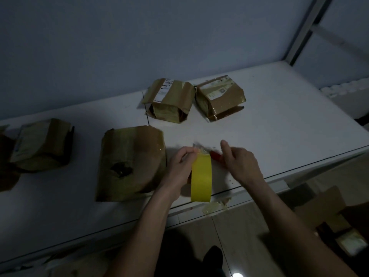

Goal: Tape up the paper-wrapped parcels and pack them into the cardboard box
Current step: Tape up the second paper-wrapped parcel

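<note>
At the front edge of the white worktop (279,120), a person's left hand (182,162) pinches the free end of a yellow tape roll (201,177) standing on edge, while the right hand (242,159), fingers curled round a red-handled cutter (216,155), works just beside it. The nearest paper-wrapped parcel (130,162) lies immediately left of the roll, touching the left wrist, its long axis running front to back; the left hand is nearer. Two more parcels (169,98) sit toward the back edge.
</note>
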